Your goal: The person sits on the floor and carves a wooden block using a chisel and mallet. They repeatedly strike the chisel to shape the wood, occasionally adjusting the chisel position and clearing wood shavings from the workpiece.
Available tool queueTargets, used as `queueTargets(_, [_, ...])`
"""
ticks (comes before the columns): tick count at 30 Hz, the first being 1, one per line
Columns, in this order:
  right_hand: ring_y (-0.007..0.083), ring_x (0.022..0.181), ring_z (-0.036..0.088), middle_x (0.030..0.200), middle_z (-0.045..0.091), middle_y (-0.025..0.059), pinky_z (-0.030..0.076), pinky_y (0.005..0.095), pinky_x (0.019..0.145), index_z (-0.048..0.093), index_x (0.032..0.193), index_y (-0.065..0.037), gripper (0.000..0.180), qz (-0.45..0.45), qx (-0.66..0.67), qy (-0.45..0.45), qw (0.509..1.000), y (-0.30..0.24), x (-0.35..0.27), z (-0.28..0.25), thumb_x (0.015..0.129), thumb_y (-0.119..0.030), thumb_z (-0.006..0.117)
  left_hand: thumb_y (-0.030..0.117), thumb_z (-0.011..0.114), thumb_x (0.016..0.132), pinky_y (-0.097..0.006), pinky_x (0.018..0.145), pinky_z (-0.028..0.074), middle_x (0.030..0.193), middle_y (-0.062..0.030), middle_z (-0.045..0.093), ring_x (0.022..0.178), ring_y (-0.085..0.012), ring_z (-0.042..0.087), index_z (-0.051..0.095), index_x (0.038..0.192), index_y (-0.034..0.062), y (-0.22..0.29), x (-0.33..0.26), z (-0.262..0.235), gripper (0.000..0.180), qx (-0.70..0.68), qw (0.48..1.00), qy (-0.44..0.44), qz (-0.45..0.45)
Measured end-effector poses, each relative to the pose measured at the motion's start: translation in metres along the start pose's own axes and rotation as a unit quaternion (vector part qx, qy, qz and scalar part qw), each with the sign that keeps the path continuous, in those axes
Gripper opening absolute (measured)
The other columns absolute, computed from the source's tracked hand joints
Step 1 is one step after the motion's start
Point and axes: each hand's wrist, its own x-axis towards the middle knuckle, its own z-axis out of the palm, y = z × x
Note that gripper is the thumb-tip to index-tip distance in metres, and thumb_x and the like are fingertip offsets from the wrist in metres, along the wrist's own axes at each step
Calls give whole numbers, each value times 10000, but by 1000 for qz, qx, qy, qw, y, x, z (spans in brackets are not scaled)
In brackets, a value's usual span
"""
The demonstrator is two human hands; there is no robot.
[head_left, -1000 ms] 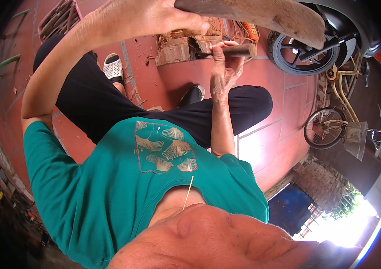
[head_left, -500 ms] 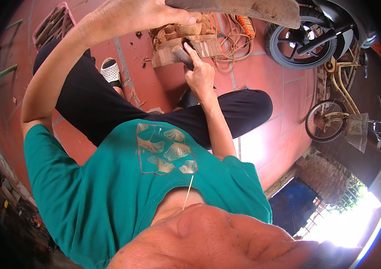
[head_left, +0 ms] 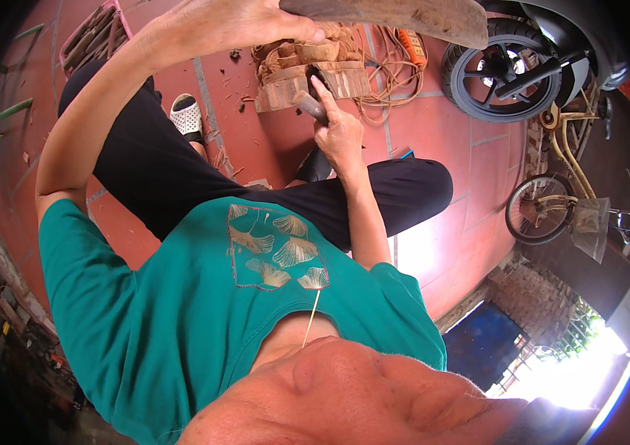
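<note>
At the top, my left hand (head_left: pixel 237 24) is wrapped round the end of a long, flat wooden bat (head_left: pixel 396 16), which is partly cut off by the upper edge. The bat is raised over a carved wooden block (head_left: pixel 285 90) on the floor. In front of the block, my right hand (head_left: pixel 343 141) grips a chisel (head_left: pixel 310 107) by its greyish handle; its working end is hidden. My right index finger is stretched toward a dark spot on the block's near side. Whether the finger touches the wood, I cannot tell.
Wood chips lie on the red tiles (head_left: pixel 433 174) round the block. A pink basket (head_left: pixel 124 21) of tools is at the far left. An orange power strip (head_left: pixel 411 48) with a coiled cord lies right of the block, near a motorbike wheel (head_left: pixel 504 70) and a bicycle (head_left: pixel 545 208).
My right hand and the chisel have shifted slightly nearer to me relative to the block. The wooden bat has moved a little to the left. Both grips are unchanged.
</note>
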Motion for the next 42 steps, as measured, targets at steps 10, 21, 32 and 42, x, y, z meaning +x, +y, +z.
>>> queueTargets(10, [358, 813, 719, 869, 734, 139, 559, 451, 684, 602, 1381, -257, 729, -52, 11, 13, 998, 11, -10, -1, 720, 50, 632, 147, 810, 829, -398, 864, 587, 1408, -290, 571, 1013, -358, 735, 400, 1570, 147, -8, 2, 3, 847, -9, 1000, -13, -14])
queueTargets(21, [181, 892, 559, 986, 556, 71, 488, 395, 921, 491, 1214, -48, 240, 7, 578, 77, 813, 7, 6, -29, 1056, -212, 567, 175, 807, 820, -429, 971, 554, 1454, -320, 514, 1129, -410, 687, 416, 1559, 141, 0, 2, 1, 837, -21, 1000, -12, -7])
queueTargets(32, [247, 1098, 642, 1160, 648, 170, 475, 422, 1032, 495, 1220, -85, 225, -109, 542, 103, 827, -7, 25, -31, 1039, -138, 617, 168, 800, 835, -416, 909, 575, 1473, -302, 506, 1058, -378, 715, 395, 1573, 150, 1, 1, 3, 842, -10, 1000, -23, -15])
queueTargets(42, [198, 927, 651, 1029, 660, 77, 529, 322, 830, 559, 994, -38, 208, -150, 333, 153, 918, -22, 38, -20, 897, 83, 697, 133, 798, 826, -389, 761, 592, 1349, -238, 630, 822, -323, 742, 386, 1568, 98, 8, 2, 1, 851, -12, 999, -33, 25])
